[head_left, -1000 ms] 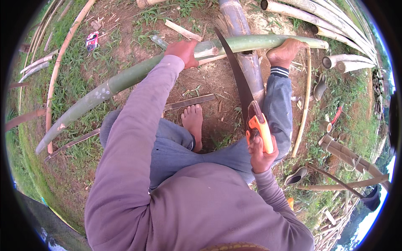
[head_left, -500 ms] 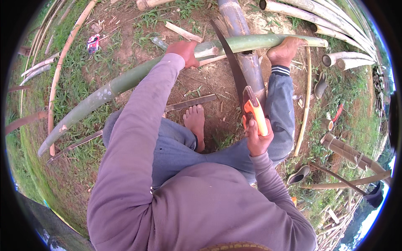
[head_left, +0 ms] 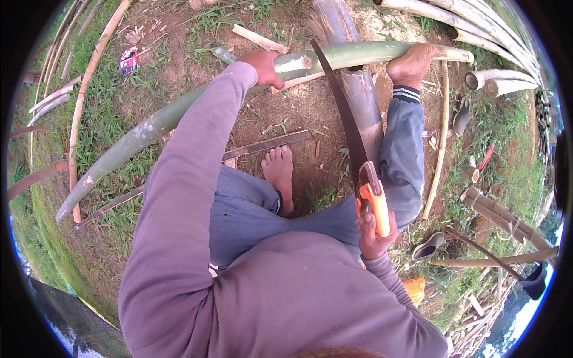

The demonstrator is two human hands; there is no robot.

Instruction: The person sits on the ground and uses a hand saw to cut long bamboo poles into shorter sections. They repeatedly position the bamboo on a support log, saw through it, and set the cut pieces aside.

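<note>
A long green bamboo pole (head_left: 156, 124) lies across a thick grey bamboo log (head_left: 362, 104). My left hand (head_left: 261, 67) is closed round the green pole, left of the log. My right hand (head_left: 376, 234) grips the orange handle of a hand saw (head_left: 344, 101) whose dark, curved blade points away from me. The blade's far end rests at the green pole, just left of where it crosses the log; whether it has cut in, I cannot tell. My bare right foot (head_left: 410, 65) presses on the pole's right end.
My other bare foot (head_left: 277, 173) stands on the soil beside a flat dark strip (head_left: 268, 147). Several pale bamboo poles (head_left: 453, 21) lie at the far right. Loose footwear (head_left: 428, 245) and a long-handled tool (head_left: 486, 253) lie on the right. A red packet (head_left: 128, 61) lies in the grass.
My right hand has drawn the saw back toward me and slightly right, so its blade tip is now near the green pole. My left hand and foot stay on the pole.
</note>
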